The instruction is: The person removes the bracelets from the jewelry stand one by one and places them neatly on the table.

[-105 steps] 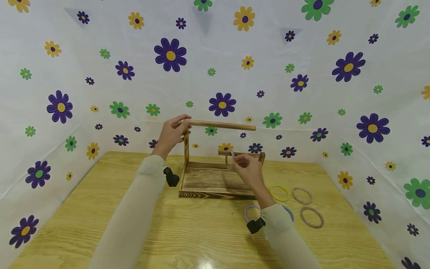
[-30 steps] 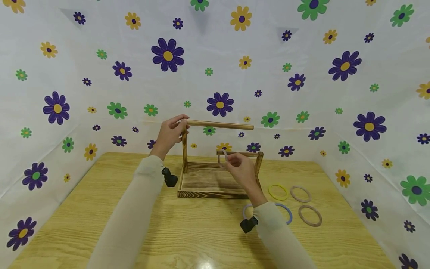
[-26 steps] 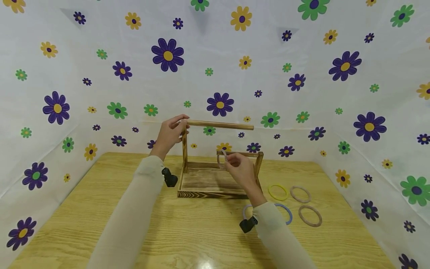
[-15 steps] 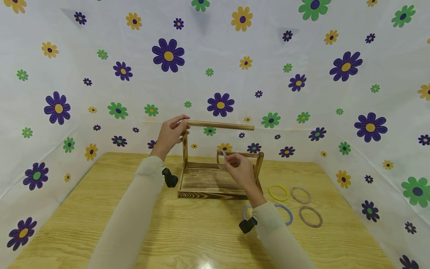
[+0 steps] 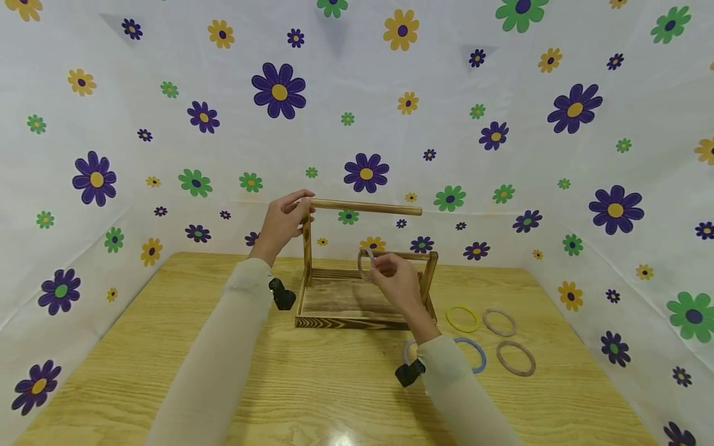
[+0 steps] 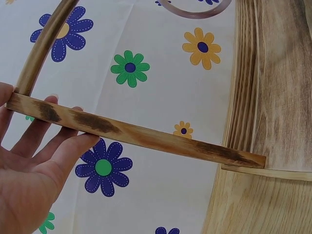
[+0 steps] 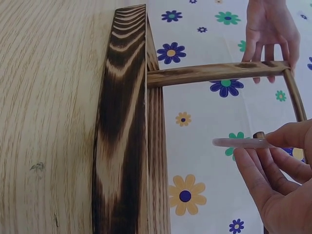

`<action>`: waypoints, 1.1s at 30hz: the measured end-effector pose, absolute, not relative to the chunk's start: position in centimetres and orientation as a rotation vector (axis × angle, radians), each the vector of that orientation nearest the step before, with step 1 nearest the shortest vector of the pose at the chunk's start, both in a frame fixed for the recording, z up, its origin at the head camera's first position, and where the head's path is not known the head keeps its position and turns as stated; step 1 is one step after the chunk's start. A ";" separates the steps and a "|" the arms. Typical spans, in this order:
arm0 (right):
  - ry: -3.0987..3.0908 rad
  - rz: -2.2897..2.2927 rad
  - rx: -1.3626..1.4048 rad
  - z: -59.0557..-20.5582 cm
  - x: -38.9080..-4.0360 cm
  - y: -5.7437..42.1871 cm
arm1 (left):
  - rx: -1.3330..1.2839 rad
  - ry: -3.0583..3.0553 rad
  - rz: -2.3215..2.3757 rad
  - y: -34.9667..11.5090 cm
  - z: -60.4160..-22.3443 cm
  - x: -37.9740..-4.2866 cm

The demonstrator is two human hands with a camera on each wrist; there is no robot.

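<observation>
A wooden jewelry stand has a tall post with an upper bar and a lower bar on a shorter post. My left hand grips the tall post near its top; the left wrist view shows its fingers behind the post and the thumb in front. With thumb and fingers my right hand pinches a translucent pinkish bangle, held upright at the lower bar's free left end. The right wrist view shows the bangle edge-on, the bar's end just past it.
Right of the stand, a yellow bangle, a pale pinkish one and a brownish bangle lie flat on the wooden table. A blue bangle and a lilac bangle are partly hidden by the right forearm. Flowered cloth surrounds the table.
My right hand and the bangle have moved left along the lower bar to its free end, with only a slight shift in the last second. The left hand has stayed on the post.
</observation>
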State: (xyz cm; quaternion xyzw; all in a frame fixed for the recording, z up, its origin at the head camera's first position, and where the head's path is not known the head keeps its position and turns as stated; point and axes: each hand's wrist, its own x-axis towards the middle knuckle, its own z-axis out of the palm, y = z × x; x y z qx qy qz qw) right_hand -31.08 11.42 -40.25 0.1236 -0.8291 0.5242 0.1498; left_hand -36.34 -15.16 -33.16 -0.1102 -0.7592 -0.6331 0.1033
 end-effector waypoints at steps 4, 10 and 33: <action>-2.386 1.501 0.353 -40.2 -31.0 11.3 | -0.325 -2.239 -1.870 -15.1 -33.1 -36.3; -2.398 1.484 0.356 -40.3 -31.0 11.2 | -0.324 -2.241 -1.867 -15.1 -33.1 -36.3; -2.385 1.634 0.431 -40.1 -30.6 10.5 | -0.354 -2.214 -1.886 -15.2 -33.1 -36.4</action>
